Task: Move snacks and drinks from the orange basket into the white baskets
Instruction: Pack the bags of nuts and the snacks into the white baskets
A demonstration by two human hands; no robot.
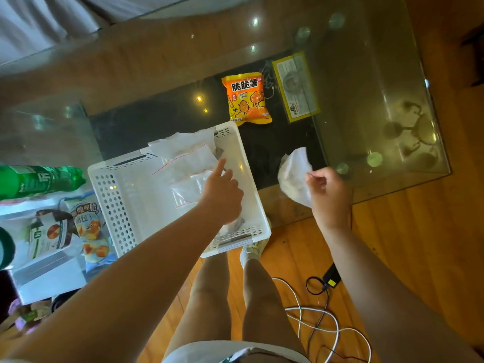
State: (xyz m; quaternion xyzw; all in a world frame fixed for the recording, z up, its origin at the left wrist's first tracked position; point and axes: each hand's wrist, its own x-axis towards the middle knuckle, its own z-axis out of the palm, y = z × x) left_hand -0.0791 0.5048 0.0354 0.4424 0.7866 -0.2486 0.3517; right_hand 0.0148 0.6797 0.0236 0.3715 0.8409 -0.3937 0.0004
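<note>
Glass table [379,82]; right hand [328,191] pinches bag [294,174]

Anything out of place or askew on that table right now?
The white perforated plastic basket sits crooked, its near corner overhanging the glass table edge. An orange-yellow snack packet lies loose on the glass, outside any basket.
</note>
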